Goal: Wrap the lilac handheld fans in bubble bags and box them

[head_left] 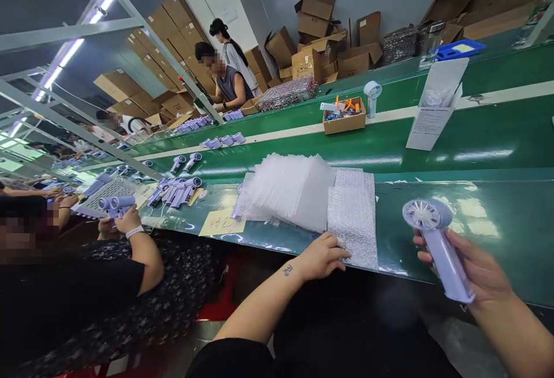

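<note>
My right hand [476, 268] is closed round the handle of a lilac hand-held fan [435, 239], its round head tilted up to the left above the green bench. My left hand [322, 255] rests at the near edge of a bubble-wrap bag [352, 216], fingers pinching its lower corner. Just left of it lies a fanned stack of clear bubble bags [288, 190].
A green conveyor belt [497, 130] runs past, carrying a small cardboard box of parts [344, 116], a white fan [372, 94], a white carton [435, 107] and several lilac fans [179, 190]. A co-worker's hands [125, 222] hold fans at left. More people and cardboard boxes [315, 43] are behind.
</note>
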The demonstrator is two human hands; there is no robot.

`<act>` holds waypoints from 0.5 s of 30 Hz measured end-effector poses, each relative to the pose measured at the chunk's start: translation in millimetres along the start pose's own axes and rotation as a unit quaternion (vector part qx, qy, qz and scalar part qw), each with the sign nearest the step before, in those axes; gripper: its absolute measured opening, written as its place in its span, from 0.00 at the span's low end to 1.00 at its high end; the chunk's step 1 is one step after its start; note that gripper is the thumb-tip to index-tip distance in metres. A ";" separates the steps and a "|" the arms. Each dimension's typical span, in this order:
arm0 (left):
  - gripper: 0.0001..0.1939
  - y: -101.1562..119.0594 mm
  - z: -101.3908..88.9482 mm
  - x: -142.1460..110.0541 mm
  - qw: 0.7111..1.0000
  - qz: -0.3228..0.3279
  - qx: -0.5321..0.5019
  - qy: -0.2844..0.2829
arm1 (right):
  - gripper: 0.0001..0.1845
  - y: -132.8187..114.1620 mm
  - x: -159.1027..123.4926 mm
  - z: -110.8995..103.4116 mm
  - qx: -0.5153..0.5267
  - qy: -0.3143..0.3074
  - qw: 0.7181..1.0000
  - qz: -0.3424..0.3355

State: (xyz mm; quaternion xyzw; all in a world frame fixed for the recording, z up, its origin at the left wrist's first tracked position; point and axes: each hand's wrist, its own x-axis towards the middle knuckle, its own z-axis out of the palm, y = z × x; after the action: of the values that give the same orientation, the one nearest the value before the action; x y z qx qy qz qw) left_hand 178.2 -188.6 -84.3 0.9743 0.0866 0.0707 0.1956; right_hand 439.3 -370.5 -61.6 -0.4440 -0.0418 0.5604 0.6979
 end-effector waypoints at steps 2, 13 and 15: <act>0.10 -1.7 2.0 6.2 0.999 -0.012 -0.021 0.033 | 0.17 14.7 -10.3 -7.3 0.044 0.007 0.998 0.048; 0.09 53.5 -4.9 60.8 0.956 -0.126 -0.178 0.198 | 0.31 42.4 -28.5 40.1 -0.017 -0.175 0.979 0.103; 0.07 54.7 -6.9 67.6 0.914 -0.197 -0.280 0.219 | 0.29 39.3 -19.8 46.3 -0.047 -0.138 0.985 0.090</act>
State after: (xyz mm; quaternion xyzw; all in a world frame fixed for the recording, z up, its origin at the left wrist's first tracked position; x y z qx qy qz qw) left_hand 250.6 -222.5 -49.4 0.8028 0.2944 0.2640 0.4463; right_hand 376.9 -361.1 -51.3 -0.3964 -0.1238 0.6746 0.6103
